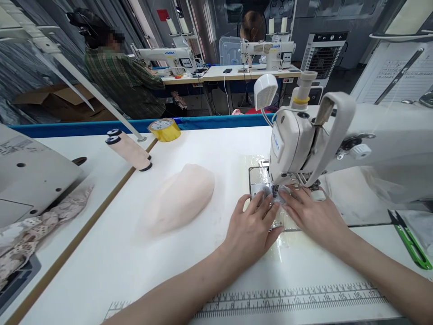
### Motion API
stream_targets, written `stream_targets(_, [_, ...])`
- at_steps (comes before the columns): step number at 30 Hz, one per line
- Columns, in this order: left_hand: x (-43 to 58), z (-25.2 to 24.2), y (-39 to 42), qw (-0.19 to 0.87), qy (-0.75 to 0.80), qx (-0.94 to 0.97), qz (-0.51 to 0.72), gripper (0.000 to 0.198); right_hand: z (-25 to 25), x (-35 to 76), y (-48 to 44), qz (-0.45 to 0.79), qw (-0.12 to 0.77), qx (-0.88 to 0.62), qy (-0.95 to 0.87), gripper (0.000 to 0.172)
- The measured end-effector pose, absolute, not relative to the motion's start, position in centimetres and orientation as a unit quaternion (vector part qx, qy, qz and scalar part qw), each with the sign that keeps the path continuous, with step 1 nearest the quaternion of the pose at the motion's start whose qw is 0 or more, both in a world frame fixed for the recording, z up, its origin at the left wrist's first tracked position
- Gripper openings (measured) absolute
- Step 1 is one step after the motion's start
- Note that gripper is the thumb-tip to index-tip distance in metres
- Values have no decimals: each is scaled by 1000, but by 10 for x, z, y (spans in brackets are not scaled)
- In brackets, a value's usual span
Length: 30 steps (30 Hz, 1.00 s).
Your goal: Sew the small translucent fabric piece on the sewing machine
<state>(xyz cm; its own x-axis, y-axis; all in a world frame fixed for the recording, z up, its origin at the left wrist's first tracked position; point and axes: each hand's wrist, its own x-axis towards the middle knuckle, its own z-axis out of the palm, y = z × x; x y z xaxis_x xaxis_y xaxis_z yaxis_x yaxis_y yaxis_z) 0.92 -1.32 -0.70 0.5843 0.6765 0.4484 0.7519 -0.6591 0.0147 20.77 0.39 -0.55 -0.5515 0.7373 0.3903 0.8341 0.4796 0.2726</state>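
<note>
My left hand (253,225) lies on the needle plate (256,187) of a white sewing machine (291,144), its fingers apart and pointing at the presser foot (275,190). From the other side my right hand (313,212) reaches in under the machine head, fingers stretched out flat close to the needle. Whether thin material lies under the fingertips I cannot make out. A pale pink moulded cup (189,196) of sheer fabric rests on the table left of my hands. Whitish sheer fabric (355,194) is spread beneath the machine arm, right of my right hand.
Green-handled thread snips (411,243) lie at the right. Pink thread cones (130,153) and a yellow tape roll (165,130) are at the back left. A printed ruler (270,301) runs along the front edge. Lace fabric (43,230) sits far left. Co-workers sit beyond the table.
</note>
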Motion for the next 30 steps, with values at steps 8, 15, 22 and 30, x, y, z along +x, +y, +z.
stream_targets(8, [10, -4, -13, 98, -380, -893, -219, 37, 18, 218, -7, -82, 184, -414, -888, 19])
stream_targets(15, [10, 15, -5, -13, -361, -920, -151, 38, 24, 221, -12, 93, 111, -437, -888, 15])
stream_targets(22, [21, 16, 13, -70, -401, -899, -163, 31, 25, 223, -7, 168, 217, -484, -831, 19])
stream_targets(30, [20, 18, 24, -175, -432, -856, -222, 20, 13, 222, -4, 1, 243, -464, -852, 22])
